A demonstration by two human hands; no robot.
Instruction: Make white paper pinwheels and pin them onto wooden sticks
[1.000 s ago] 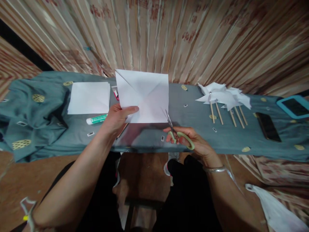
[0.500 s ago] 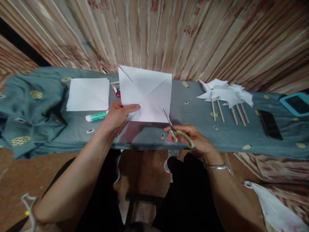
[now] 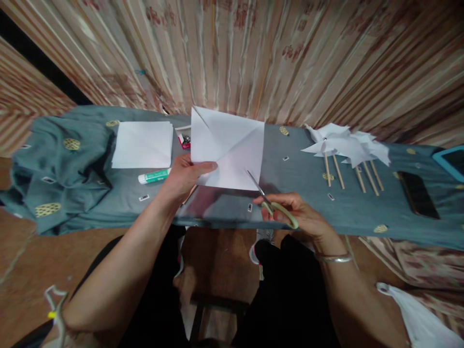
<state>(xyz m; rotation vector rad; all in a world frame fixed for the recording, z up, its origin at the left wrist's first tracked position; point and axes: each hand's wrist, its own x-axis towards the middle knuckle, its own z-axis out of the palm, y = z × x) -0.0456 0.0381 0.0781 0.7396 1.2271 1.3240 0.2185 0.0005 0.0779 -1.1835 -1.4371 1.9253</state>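
Observation:
My left hand (image 3: 188, 175) pinches a white sheet of paper (image 3: 232, 137) at its lower left, thumb on top and fingers behind. Diagonal creases cross the sheet, and a slit runs inward from its upper left corner. In my right hand (image 3: 297, 210) is a pair of scissors (image 3: 289, 218) with pale green handles. The blades lie over the sheet's lower right corner, pointing up and left towards its middle. Whether paper sits between the blades I cannot tell.
A stack of white paper (image 3: 143, 145), a glue stick (image 3: 154, 176) and a small red-and-white box (image 3: 184, 138) lie left on the cloth-covered table (image 3: 232, 208). Rightward are several paper pinwheels (image 3: 337, 139) on sticks, a black phone (image 3: 416, 194) and a blue-framed device (image 3: 451, 162). A curtain (image 3: 232, 58) hangs behind.
The whole view has shifted, so everything appears a little further right and lower. Both hands keep their hold, and the scissors stay at the same corner of the sheet.

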